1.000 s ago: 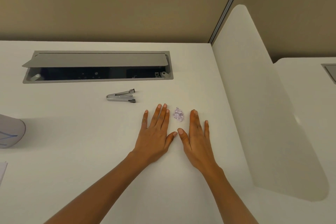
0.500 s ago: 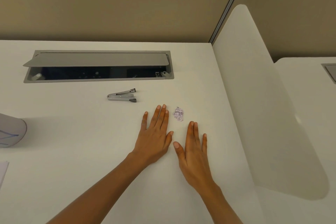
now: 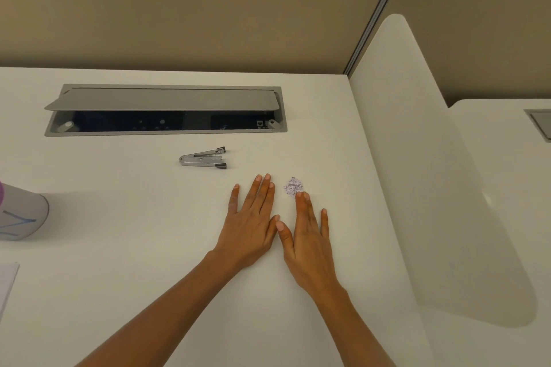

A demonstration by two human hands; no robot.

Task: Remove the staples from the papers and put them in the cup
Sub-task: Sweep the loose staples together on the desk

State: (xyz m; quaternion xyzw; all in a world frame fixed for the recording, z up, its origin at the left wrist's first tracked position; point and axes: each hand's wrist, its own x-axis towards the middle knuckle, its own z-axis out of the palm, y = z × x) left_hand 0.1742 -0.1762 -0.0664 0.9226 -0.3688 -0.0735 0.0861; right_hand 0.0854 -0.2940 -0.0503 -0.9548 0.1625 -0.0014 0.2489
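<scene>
Both your hands lie flat on the bench (image 3: pixel 125 262), palms down, fingers straight and holding nothing. Your left hand (image 3: pixel 253 226) rests with its fingers close together, pointing away from you. Your right hand (image 3: pixel 310 244) sits just beside it, and the two thumbs meet or nearly meet between them (contact is hard to tell).

The staples (image 3: pixel 293 187) sit in a small loose heap on the bench, just right of your left fingertips. Your right hand's longest fingertips (image 3: pixel 301 196) reach the near edge of that heap, touching it or just short of it.

The cup (image 3: pixel 22 214) is well apart from the heap, at the far left edge of the view, only partly in frame, with blue lines on its pale side. Nearer you on that same edge, a corner of the papers (image 3: pixel 7 283) shows.

The remover (image 3: pixel 203 158), a small metal tool, lies on the bench beyond and left of your left hand, apart from it. Behind it a grey hatch (image 3: pixel 167 100) stands propped open over a dark recess in the bench. A white divider (image 3: pixel 432 188) rises along the bench's right side.
</scene>
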